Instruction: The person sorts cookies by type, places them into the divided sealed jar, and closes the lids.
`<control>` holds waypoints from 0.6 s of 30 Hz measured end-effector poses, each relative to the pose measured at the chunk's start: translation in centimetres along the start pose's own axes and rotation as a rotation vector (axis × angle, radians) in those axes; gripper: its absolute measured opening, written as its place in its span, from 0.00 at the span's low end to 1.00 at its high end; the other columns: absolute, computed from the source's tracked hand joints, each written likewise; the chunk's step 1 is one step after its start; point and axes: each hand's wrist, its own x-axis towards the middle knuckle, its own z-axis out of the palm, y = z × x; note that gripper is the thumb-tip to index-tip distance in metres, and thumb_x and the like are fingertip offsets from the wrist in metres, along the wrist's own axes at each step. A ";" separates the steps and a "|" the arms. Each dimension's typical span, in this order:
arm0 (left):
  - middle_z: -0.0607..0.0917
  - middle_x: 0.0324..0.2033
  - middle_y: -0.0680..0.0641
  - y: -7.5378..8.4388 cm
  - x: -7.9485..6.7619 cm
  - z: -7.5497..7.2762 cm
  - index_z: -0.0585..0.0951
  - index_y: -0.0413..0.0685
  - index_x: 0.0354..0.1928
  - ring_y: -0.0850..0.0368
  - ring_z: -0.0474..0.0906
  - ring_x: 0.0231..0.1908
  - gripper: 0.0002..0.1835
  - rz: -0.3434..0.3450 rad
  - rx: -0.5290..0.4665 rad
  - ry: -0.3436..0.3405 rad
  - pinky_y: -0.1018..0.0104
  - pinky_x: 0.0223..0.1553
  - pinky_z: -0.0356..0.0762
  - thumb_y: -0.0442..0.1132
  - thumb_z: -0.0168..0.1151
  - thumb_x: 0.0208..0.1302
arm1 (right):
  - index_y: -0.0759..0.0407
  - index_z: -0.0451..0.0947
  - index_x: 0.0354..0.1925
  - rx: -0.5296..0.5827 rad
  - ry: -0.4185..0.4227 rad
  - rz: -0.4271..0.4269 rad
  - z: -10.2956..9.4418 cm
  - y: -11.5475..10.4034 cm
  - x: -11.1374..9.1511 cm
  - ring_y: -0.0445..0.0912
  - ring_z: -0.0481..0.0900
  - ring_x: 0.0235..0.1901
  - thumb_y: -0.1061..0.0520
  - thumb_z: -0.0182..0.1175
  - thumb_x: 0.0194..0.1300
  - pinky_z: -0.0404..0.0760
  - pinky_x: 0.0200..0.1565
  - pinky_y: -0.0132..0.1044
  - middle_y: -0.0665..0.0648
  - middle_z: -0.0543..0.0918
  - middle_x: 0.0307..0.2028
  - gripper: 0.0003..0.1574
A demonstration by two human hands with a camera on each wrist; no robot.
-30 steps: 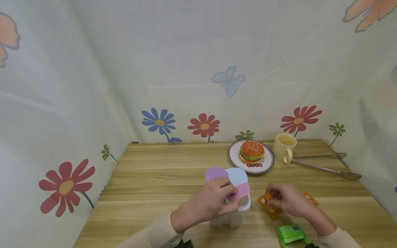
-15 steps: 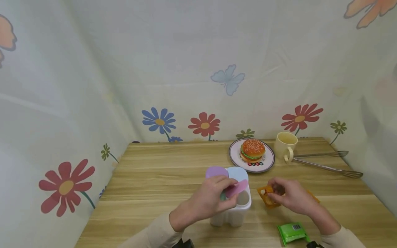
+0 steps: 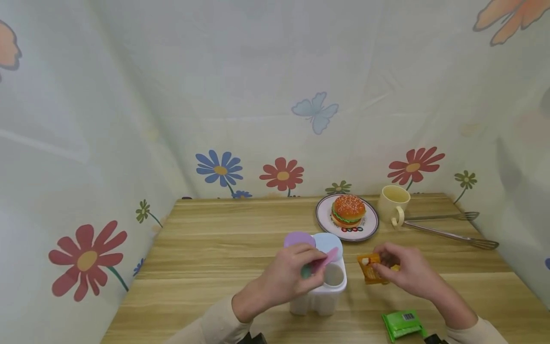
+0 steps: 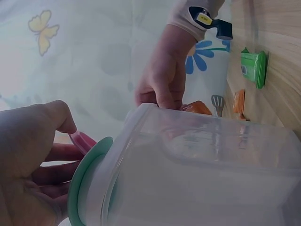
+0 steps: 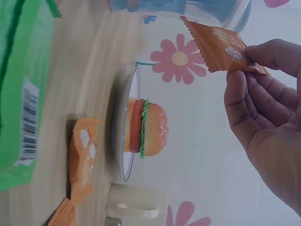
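Note:
A white translucent container [image 3: 319, 301] with several compartments stands on the table. Its purple lid [image 3: 296, 239] and pale blue lid [image 3: 328, 244] are down. The fingers and thumb of my left hand [image 3: 281, 274] pinch the pink lid [image 3: 331, 257], which is tilted up, so the front right opening shows. Under that hand a green lid [image 4: 89, 181] is partly hidden. Right of the container, my right hand [image 3: 410, 274] pinches a small orange snack packet [image 5: 223, 47] by one end, above the table.
A green packet [image 3: 402, 325] lies near the front, and more orange packets [image 5: 83, 160] lie on the table. Behind stand a plate [image 3: 320, 217] with a toy hamburger [image 3: 349, 210] and a yellow mug [image 3: 392, 205]. Two metal utensils [image 3: 447, 232] lie at the right.
My right hand has lifted the orange packet off the table. My left hand has tipped the pink lid further up, uncovering more of the opening.

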 end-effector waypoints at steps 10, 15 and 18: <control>0.86 0.35 0.51 -0.1 -0.1 0.2 0.86 0.45 0.43 0.65 0.78 0.35 0.11 -0.025 -0.045 0.031 0.83 0.40 0.78 0.37 0.67 0.58 | 0.52 0.79 0.37 0.030 0.013 0.043 -0.7 -1.3 0.0 0.32 0.78 0.29 0.62 0.70 0.56 0.82 0.30 0.29 0.47 0.84 0.30 0.12; 0.85 0.34 0.50 -0.3 0.0 0.2 0.85 0.42 0.41 0.67 0.80 0.33 0.09 -0.016 -0.106 0.050 0.83 0.38 0.79 0.35 0.66 0.59 | 0.53 0.79 0.37 0.011 0.044 0.042 -1.0 -2.0 0.2 0.33 0.79 0.30 0.60 0.71 0.56 0.84 0.34 0.29 0.43 0.83 0.31 0.11; 0.85 0.33 0.49 -0.4 0.1 0.2 0.85 0.41 0.40 0.67 0.81 0.33 0.07 -0.018 -0.153 0.061 0.82 0.36 0.79 0.32 0.65 0.59 | 0.52 0.80 0.37 0.010 0.063 0.020 -1.1 -2.6 0.4 0.33 0.79 0.31 0.60 0.71 0.56 0.84 0.36 0.29 0.43 0.83 0.31 0.11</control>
